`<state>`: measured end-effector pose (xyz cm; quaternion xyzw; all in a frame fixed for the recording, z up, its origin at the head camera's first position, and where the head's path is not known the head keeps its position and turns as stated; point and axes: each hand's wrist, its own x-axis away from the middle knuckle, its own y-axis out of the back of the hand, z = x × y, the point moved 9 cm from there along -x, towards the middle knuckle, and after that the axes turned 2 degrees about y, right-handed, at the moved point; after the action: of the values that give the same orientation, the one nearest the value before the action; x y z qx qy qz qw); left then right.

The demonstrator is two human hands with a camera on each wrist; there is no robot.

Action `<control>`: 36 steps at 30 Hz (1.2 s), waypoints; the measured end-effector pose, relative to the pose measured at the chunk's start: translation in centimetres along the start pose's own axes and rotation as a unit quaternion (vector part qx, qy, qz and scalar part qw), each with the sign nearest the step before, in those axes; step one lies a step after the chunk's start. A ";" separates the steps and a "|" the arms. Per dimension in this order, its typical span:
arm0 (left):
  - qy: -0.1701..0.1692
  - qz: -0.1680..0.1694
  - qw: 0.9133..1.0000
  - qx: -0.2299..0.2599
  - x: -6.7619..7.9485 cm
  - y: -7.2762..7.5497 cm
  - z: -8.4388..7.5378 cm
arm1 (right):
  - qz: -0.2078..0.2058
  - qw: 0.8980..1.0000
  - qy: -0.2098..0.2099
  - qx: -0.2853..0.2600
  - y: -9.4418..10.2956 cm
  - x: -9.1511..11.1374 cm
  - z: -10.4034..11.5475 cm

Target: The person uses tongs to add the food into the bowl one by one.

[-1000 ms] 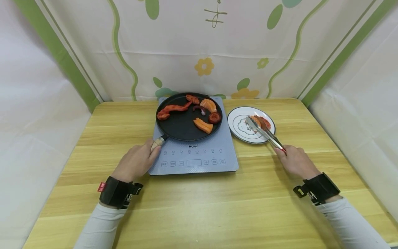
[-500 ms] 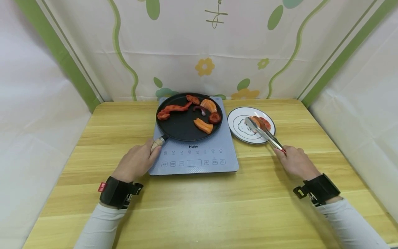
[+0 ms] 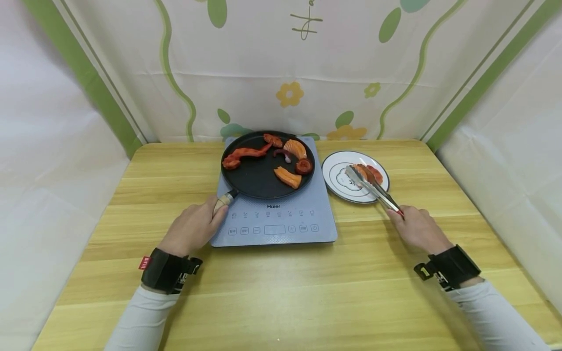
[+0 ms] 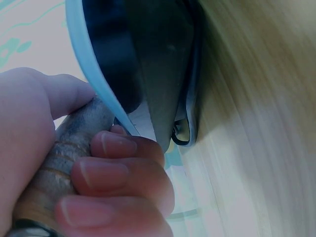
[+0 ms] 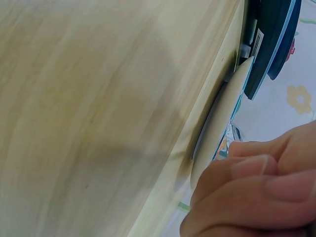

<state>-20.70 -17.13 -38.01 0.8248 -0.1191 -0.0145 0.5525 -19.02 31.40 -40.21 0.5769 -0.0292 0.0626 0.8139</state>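
My left hand [image 3: 190, 226] grips the wooden handle [image 4: 74, 145] of a black frying pan [image 3: 259, 178], its fingers curled round it in the left wrist view. In the pan lie a long red meat strip [image 3: 248, 152], salmon-like orange pieces [image 3: 287, 177], a small purple tentacle [image 3: 282, 155], a round dark-red piece [image 3: 303, 166] and a scored red piece [image 3: 273, 140]. My right hand [image 3: 419, 228] holds metal tongs [image 3: 379, 193], whose tips are at orange and red food pieces [image 3: 373, 174] on a white plate [image 3: 338, 163]. The tips partly cover that food.
Beneath the pan is a grey-blue Haier induction cooktop [image 3: 274, 236], its touch controls facing me. The plate stands close to its right side. Everything rests on a wooden table [image 3: 281, 297], with a flower-printed cloth [image 3: 246, 97] behind and white cloth at both sides.
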 end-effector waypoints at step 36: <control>0.004 0.005 1.000 0.003 -0.1 -0.1 0.1 | 0.001 1.000 0.002 0.009 0.1 -0.1 0.2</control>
<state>-20.75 -17.14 -38.12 0.8259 -0.1214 -0.0079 0.5505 -19.14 31.28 -40.04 0.5841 -0.0272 0.0646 0.8086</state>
